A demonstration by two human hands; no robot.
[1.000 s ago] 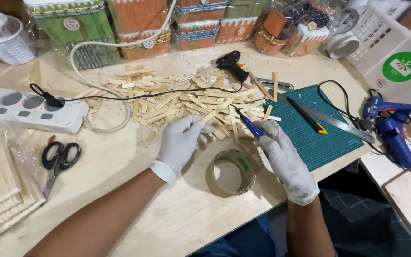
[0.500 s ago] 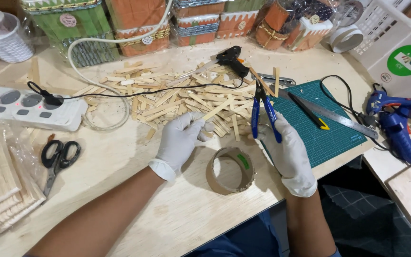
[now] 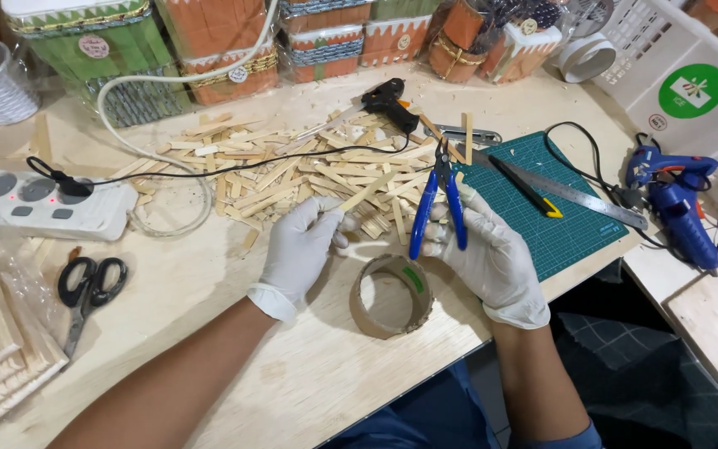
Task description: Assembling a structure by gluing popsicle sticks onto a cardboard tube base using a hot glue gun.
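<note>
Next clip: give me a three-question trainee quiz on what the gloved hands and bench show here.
1. True or false: the right hand holds blue-handled pliers.
2. What does the left hand hold? A) a wooden stick B) scissors C) a glue gun
3. Fill in: the cardboard tape roll lies on the table between the two ____.

Key: 1 true; 2 A; 3 hands. The black scissors lie untouched at the far left, and the blue glue gun lies at the right.
</note>
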